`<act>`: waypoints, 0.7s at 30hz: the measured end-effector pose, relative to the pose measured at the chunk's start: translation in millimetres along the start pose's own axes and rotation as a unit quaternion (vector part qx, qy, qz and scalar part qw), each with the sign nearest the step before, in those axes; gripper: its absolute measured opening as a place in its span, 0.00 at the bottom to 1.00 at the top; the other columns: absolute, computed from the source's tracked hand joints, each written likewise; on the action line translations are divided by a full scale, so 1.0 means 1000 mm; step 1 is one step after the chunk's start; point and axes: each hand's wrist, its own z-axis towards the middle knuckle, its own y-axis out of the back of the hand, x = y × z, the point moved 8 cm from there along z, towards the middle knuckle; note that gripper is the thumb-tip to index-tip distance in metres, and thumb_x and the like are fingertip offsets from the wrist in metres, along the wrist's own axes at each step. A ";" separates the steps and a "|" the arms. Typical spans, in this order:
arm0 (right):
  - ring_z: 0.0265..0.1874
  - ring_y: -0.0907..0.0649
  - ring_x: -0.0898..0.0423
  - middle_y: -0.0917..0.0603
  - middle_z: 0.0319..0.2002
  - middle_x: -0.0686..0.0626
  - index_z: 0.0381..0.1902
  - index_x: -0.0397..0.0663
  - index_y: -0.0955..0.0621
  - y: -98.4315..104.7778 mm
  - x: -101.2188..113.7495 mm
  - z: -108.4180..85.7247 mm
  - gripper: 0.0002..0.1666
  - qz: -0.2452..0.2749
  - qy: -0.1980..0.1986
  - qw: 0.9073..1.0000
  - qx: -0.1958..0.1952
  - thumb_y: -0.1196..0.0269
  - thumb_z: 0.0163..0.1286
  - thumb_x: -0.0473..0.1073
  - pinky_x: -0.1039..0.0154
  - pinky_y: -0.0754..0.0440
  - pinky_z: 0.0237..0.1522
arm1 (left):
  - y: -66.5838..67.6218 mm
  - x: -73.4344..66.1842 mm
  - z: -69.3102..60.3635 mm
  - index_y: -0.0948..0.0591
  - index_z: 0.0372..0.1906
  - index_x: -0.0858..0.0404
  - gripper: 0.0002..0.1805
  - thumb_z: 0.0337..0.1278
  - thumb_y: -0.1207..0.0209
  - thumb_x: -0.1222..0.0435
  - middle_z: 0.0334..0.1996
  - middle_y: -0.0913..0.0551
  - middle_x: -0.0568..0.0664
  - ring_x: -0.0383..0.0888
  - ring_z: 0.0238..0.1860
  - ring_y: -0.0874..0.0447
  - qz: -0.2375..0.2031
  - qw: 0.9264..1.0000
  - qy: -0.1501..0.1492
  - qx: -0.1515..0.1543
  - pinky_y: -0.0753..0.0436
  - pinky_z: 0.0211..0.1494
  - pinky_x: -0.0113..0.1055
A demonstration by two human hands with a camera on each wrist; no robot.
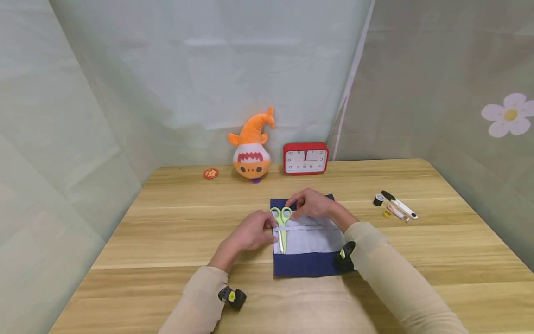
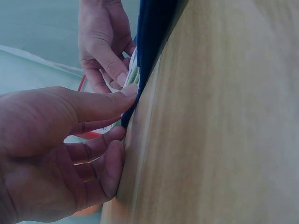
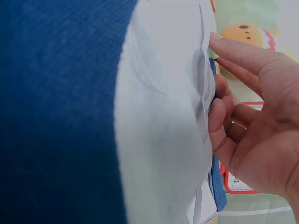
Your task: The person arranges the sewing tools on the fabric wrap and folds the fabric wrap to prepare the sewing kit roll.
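Two beige sleeves [image 1: 192, 301] with black wrist cameras [image 1: 238, 300] are nearest, above a light wood-grain table [image 1: 167, 250]. Pale fabric walls [image 1: 200, 79] stand around it; the right one bears a white printed flower [image 1: 493, 112]. At the back I count one orange-and-white plush shark [image 1: 252, 134], one red rectangular clock [image 1: 306, 163] and one round red disc [image 1: 211, 173]; at the right, four small articles: black spool [image 1: 378, 200], yellow ring [image 1: 387, 214], black-and-white tool [image 1: 401, 207], pink-and-white tool [image 1: 398, 213]. One pair of pale-green scissors [image 1: 282, 222] lies on the left part of a navy and light-grey cloth [image 1: 300, 265], handles pointing away from the person, blades passing under a pale band [image 1: 304, 228]. The left hand [image 1: 252, 230], fingers bent, touches the cloth's left edge; the right hand [image 1: 313, 205] is at the handles. Whether either hand pinches something, I cannot tell.
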 end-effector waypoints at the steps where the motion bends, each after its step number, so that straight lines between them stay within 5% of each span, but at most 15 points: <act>1: 0.32 0.25 0.53 0.22 0.30 0.50 0.57 0.53 0.12 0.000 0.000 0.000 0.22 0.000 -0.002 1.000 -0.001 0.24 0.65 0.40 0.63 0.31 0.36 | 0.000 0.000 0.000 0.16 0.41 0.61 0.13 0.55 0.23 0.67 0.37 0.21 0.48 0.44 0.42 0.25 -0.002 1.000 0.002 0.001 0.23 0.51 0.42; 21: 0.32 0.24 0.52 0.21 0.30 0.50 0.55 0.54 0.11 0.000 0.000 0.000 0.20 -0.005 -0.005 1.000 -0.004 0.23 0.65 0.42 0.62 0.30 0.36 | 0.001 0.001 0.001 0.16 0.41 0.61 0.13 0.54 0.23 0.67 0.37 0.20 0.48 0.44 0.42 0.25 0.000 1.000 0.002 0.002 0.23 0.52 0.42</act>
